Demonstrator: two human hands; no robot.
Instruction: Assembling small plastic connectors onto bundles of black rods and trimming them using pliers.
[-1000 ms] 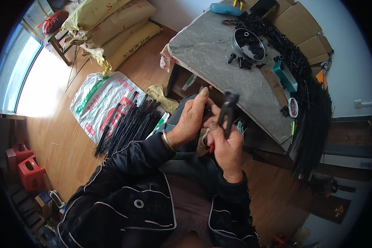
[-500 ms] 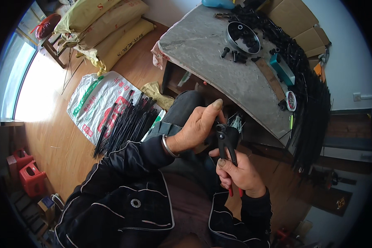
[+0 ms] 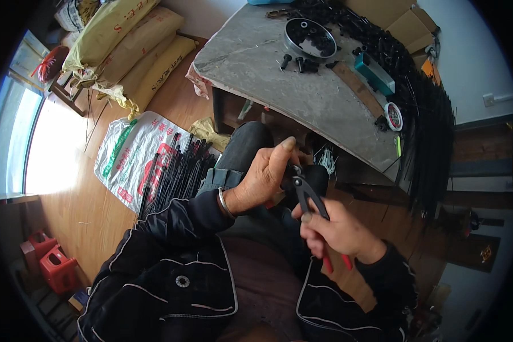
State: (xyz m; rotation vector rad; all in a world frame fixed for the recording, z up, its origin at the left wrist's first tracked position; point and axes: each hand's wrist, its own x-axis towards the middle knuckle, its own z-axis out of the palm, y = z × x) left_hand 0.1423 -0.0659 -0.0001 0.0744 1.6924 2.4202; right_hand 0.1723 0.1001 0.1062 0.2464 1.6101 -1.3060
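On the head view, my right hand (image 3: 339,228) has its grip wrapped round the handles of the pliers (image 3: 300,190), near the surface (image 3: 251,62). Whether my left hand (image 3: 263,178) pinches anything in its curled grip, I cannot tell. I'd steady the nose and keep skin clear. The long axis slants, nose up-left toward the left hand, red ends down-right.

Yellowish sacks (image 3: 135,52) lie stacked on the wooden floor (image 3: 77,211), apart from red stools (image 3: 61,270).
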